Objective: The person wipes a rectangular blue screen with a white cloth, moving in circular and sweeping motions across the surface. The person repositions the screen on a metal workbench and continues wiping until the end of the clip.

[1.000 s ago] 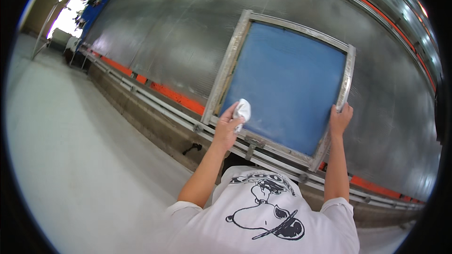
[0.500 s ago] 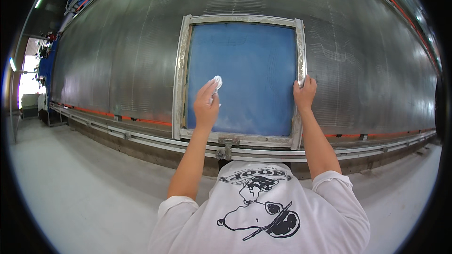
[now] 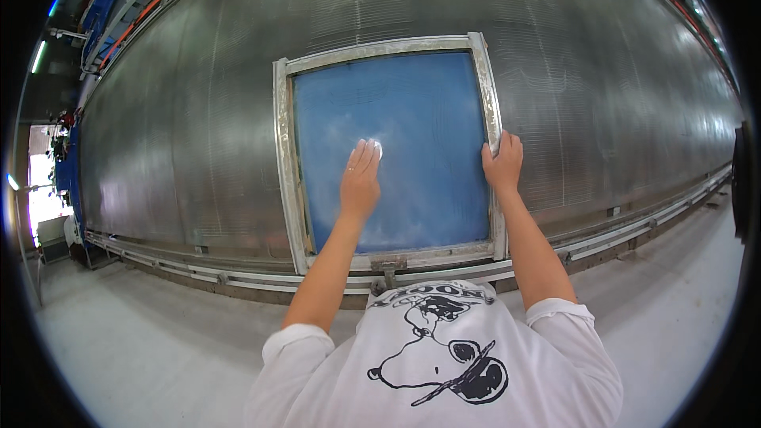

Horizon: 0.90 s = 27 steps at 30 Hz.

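A screen-printing frame (image 3: pixel 490 95) with a worn, pale metal rim lies in front of me on the long metal table. Blue mesh (image 3: pixel 428 127) stretched inside it shows whitish, cloudy smears around the middle and near the bottom. My left hand (image 3: pixel 361 186) rests over the left-centre of the mesh, fingers together on a small white cloth (image 3: pixel 378 148), most of which is hidden beneath them. With thumb and fingers, my right hand (image 3: pixel 505 165) grips the right side of the rim.
The grey metal table (image 3: pixel 198 127) runs wide to both sides. A metal rail (image 3: pixel 547 263) follows its near edge, and a bracket (image 3: pixel 388 267) sits at the frame's lower side. Pale floor (image 3: pixel 158 325) lies below. Blue equipment (image 3: pixel 71 166) stands far left.
My left hand has flattened over the cloth and moved up and inward on the mesh. Fresh whitish smears show there. The view has tilted; my right hand still holds the rim.
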Tool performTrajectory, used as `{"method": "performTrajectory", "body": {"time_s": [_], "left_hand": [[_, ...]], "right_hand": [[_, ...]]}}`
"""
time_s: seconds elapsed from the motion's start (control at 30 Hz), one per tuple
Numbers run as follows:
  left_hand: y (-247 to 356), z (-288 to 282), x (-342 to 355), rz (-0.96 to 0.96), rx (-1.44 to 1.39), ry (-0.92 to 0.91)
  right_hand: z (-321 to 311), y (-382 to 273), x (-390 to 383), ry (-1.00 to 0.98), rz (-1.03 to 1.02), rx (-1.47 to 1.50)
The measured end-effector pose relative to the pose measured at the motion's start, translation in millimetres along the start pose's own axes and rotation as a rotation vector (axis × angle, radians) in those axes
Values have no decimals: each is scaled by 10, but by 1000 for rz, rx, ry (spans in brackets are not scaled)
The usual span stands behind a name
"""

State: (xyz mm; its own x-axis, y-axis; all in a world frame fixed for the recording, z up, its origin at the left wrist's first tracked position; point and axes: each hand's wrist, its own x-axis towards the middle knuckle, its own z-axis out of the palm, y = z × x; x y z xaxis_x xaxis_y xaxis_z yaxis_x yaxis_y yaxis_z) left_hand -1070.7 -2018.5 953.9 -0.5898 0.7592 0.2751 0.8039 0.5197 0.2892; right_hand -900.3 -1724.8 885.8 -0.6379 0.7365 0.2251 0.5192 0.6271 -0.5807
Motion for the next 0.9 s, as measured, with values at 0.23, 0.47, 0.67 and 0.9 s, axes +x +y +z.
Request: {"method": "performTrajectory", "body": {"time_s": [0.23, 0.47, 0.67, 0.9], "left_hand": [[447, 146, -166, 49, -139, -185], [-210, 265, 195, -140, 58, -73], [176, 307, -161, -109, -150, -164], [-1510, 10, 875, -307, 322, 249]], "right_hand": [[-30, -47, 47, -3, 9, -23], [-63, -81, 62, -34, 24, -5], [-135, -179, 91, -64, 67, -7], [-116, -262, 45, -73, 37, 17]]}}
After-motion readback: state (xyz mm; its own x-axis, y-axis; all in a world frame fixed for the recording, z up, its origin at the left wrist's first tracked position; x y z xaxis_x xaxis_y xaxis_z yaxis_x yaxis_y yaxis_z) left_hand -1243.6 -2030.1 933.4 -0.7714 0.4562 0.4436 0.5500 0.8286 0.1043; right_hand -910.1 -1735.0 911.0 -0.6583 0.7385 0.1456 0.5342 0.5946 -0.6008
